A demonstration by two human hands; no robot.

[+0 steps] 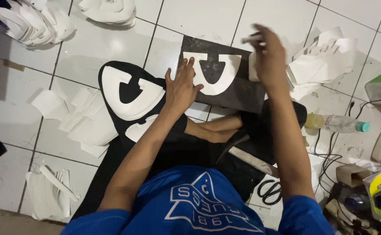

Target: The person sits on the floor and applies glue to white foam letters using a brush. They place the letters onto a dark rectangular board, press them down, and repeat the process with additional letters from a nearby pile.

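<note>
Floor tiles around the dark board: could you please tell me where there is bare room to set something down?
Bare tile lies above the dark board, between the top white stack and the right-hand pile of white pieces. Another patch sits left of the black sheet. The lower right, around the bottle, scissors and cables, is crowded.

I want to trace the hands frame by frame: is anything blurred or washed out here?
Head view: the right hand is motion-blurred, its fingers smeared around a small pale object; the left hand, flat on the white cutout, is sharp; the glossy floor tiles show soft glare; the right edge is dim.
</note>
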